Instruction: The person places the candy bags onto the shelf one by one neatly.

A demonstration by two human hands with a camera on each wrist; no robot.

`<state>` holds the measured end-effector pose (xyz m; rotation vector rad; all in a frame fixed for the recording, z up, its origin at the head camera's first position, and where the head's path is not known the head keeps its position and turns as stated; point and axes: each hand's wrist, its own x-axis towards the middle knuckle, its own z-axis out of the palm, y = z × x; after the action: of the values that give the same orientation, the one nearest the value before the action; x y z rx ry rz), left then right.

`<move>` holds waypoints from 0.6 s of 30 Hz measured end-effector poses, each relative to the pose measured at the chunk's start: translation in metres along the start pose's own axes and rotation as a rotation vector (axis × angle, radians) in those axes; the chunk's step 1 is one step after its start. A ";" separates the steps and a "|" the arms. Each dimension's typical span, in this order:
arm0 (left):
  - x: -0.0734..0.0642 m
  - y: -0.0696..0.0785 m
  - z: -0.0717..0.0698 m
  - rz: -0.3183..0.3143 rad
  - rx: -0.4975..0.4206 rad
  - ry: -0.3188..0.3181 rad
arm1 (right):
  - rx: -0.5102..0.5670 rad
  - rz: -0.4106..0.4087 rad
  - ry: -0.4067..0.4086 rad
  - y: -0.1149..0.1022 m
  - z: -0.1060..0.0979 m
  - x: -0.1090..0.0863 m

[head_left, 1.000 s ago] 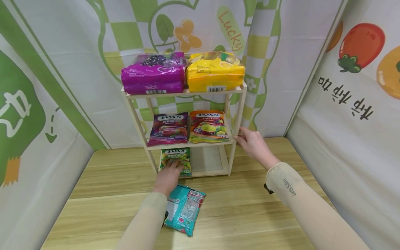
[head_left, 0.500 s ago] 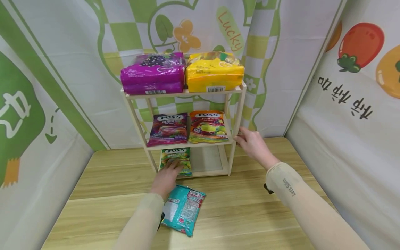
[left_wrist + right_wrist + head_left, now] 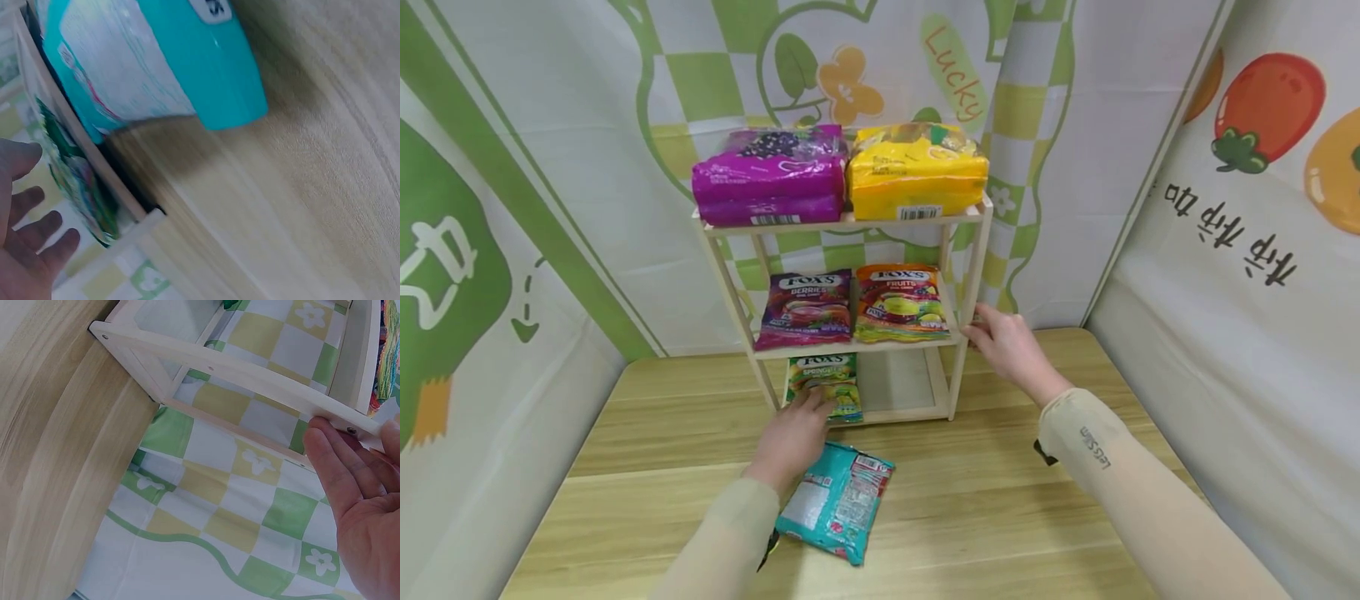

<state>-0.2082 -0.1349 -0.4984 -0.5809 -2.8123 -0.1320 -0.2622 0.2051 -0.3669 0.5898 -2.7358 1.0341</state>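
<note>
My left hand [image 3: 793,435] is at the front of the bottom shelf, over the lower left of a green Fox's candy bag [image 3: 845,398]. In the left wrist view its fingers [image 3: 39,232] are spread and loosely bent, holding nothing. The green bag leans on the left half of that shelf. My right hand [image 3: 1011,350] pinches the right front post of the small wooden rack [image 3: 972,279] at middle-shelf height, with thumb and fingers on either side in the right wrist view. A teal candy bag [image 3: 837,504] lies back side up on the table, in front of the rack.
On the middle shelf stand a purple berries bag [image 3: 805,310] and an orange fruits bag [image 3: 901,304]. A large purple pack [image 3: 767,179] and a yellow pack [image 3: 917,175] sit on top. Printed cloth [image 3: 1037,167] surrounds the wooden table [image 3: 1000,508] behind and at the sides.
My left hand has drawn slightly left and back toward me, uncovering more of the green bag and the teal bag. The right hand stays on the post.
</note>
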 end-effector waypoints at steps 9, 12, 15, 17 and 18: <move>-0.014 0.034 -0.018 -0.044 -0.046 -0.090 | -0.004 -0.006 0.001 -0.002 -0.001 -0.001; -0.020 0.044 -0.019 -0.072 -0.065 -0.131 | -0.009 -0.002 0.000 -0.002 -0.001 -0.001; -0.026 0.054 -0.019 -0.088 -0.066 -0.150 | -0.015 0.005 0.000 -0.002 -0.001 -0.001; -0.030 0.061 -0.017 -0.090 -0.053 -0.141 | -0.016 0.008 0.001 -0.002 -0.001 -0.001; -0.032 0.064 -0.016 -0.091 -0.041 -0.137 | -0.017 0.011 0.001 -0.002 -0.001 -0.001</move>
<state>-0.1502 -0.0904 -0.4894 -0.4882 -2.9769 -0.1747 -0.2604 0.2045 -0.3651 0.5726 -2.7468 1.0123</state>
